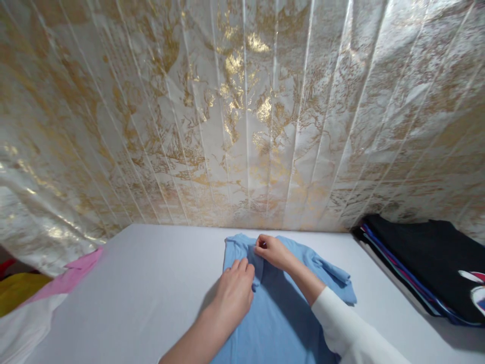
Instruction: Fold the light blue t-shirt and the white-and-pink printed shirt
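Observation:
A light blue T-shirt lies on the white table, its left side turned inward and one sleeve spread out to the right. My left hand rests on the folded left part, palm down with the fingers stretched over the cloth. Near the collar, my right hand has thumb and fingers pinched together on the shirt's fabric. The lower end of the shirt runs out of view at the bottom, and my right forearm covers some of it.
To the right stands a stack of folded shirts, a black one on top. Pink cloth, white cloth and yellow cloth lie at the left edge. The white table ends at a gold-patterned wall covering.

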The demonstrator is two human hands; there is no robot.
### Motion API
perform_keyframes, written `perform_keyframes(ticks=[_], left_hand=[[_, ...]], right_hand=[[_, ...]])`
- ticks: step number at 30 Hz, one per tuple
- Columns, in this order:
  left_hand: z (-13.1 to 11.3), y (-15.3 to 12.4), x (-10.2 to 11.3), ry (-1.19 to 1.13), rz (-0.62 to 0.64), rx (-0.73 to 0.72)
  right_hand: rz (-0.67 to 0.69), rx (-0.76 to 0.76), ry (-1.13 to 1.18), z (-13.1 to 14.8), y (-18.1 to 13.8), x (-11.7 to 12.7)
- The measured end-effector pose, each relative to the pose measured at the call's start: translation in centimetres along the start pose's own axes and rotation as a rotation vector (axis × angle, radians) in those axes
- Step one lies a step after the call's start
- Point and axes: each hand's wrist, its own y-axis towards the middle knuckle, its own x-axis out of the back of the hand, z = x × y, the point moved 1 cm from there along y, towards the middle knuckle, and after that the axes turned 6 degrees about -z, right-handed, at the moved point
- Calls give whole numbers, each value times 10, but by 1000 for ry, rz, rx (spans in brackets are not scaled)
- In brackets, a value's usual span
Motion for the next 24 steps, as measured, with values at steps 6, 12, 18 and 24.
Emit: perform_keyframes(ticks=[6,12,18,24], left_hand=[[10,-6,-6,-177,-133,2],[30,4,-5,-306,-190,-9],[73,54,-6,-168,-283,98],[99,86,-6,-125,-203,26]], right_hand=[[-58,-88,-96,0,-6,3],[-42,-127,-236,-1,-15,2],[-35,-124,-285,0,-16,3],[-41,-115,-306,-5,-15,-1]])
